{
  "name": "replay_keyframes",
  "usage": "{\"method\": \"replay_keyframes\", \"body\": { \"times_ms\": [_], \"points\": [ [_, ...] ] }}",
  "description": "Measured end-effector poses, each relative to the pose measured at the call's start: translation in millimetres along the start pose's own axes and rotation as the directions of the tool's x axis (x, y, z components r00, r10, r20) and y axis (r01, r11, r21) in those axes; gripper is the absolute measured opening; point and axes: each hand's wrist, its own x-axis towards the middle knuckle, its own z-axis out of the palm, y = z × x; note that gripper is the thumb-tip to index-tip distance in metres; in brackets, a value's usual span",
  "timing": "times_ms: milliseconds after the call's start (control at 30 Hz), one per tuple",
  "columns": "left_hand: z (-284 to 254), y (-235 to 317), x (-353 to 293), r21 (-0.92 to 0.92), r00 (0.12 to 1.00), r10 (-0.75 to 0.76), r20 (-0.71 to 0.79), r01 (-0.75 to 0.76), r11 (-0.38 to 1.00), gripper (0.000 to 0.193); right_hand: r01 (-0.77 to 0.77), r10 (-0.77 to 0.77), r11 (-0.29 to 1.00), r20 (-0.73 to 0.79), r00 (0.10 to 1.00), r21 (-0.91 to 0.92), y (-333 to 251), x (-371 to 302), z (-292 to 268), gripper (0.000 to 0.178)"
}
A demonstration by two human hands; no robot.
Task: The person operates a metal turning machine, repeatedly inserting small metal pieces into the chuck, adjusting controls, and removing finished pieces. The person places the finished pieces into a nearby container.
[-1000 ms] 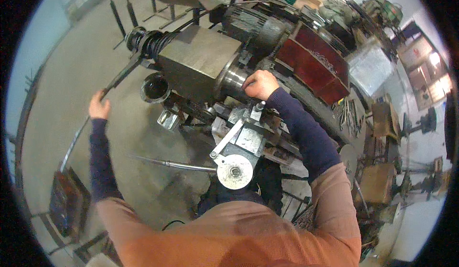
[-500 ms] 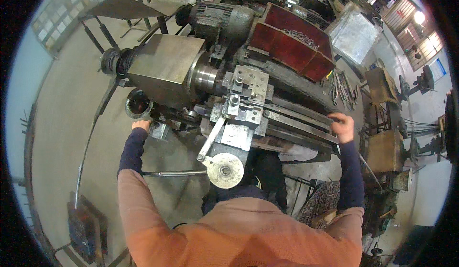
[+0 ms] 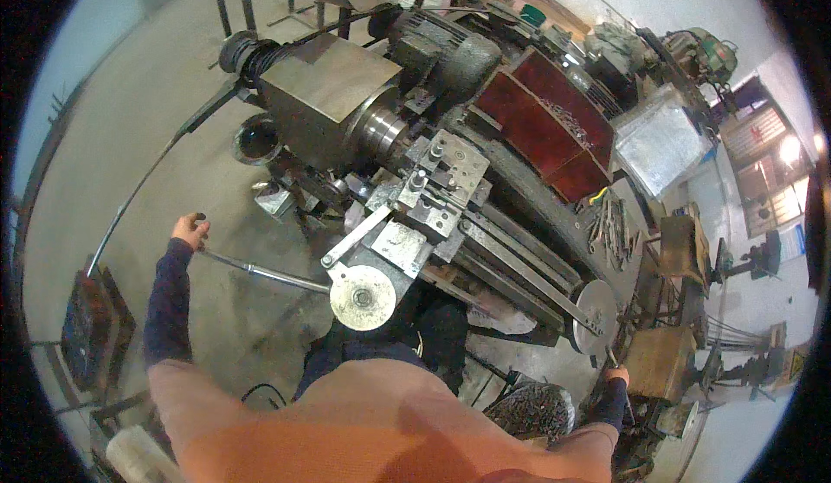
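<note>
A small lathe with a bright metal chuck [image 3: 381,130] and a tool-post block [image 3: 424,190] stands before me. At the left, my left hand [image 3: 190,230] is beside the outer end of a long steel lever [image 3: 260,270], its fingers partly curled but apart. That lever runs to a round metal disc [image 3: 363,298] on the cross slide, which also bears a flat crank arm [image 3: 357,235]. Low on the right, my right hand [image 3: 617,376] is closed around a thin metal rod [image 3: 630,407], just below a round plate [image 3: 594,315] at the end of the rails.
Behind the lathe are a motor [image 3: 446,50] and a red bin [image 3: 530,124] with small metal parts. Several wrenches [image 3: 613,236] lie at the right. A container heaped with small dark parts [image 3: 532,409] is near my right arm. A metal cup [image 3: 257,139] hangs under the headstock.
My left hand has moved left and away from the headstock to the lever's end. My right hand has left the rail end and gone down to the rod. The view has tilted.
</note>
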Motion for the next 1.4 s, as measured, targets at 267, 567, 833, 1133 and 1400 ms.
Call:
{"method": "replay_keyframes", "body": {
  "times_ms": [267,567,833,1133,1400],
  "points": [
    [35,-53,-26,-0.459,0.947,-0.122,-0.298,-0.03,0.888,0.023,-0.165,0.17,0.982,-0.055,0.984,0.089,-38,-85,-11,0.033],
    [58,-82,-18,-0.645,0.839,-0.269,-0.472,-0.121,0.754,0.03,-0.276,0.301,0.92,-0.051,0.952,0.279,-67,-193,13,0.034],
    [61,-24,-21,-0.611,0.809,-0.298,-0.507,-0.093,0.786,0.032,-0.282,0.343,0.894,-0.127,0.931,0.348,-72,-205,31,0.037],
    [65,-30,-13,-0.646,0.826,-0.292,-0.482,-0.11,0.755,0.03,-0.293,0.343,0.897,-0.105,0.933,0.33,-65,-200,34,0.039],
    [53,-20,-39,-0.816,0.82,-0.447,-0.357,-0.041,0.577,0.028,-0.255,0.327,0.908,-0.18,0.928,0.334,-71,-197,21,0.038]
  ]
}}
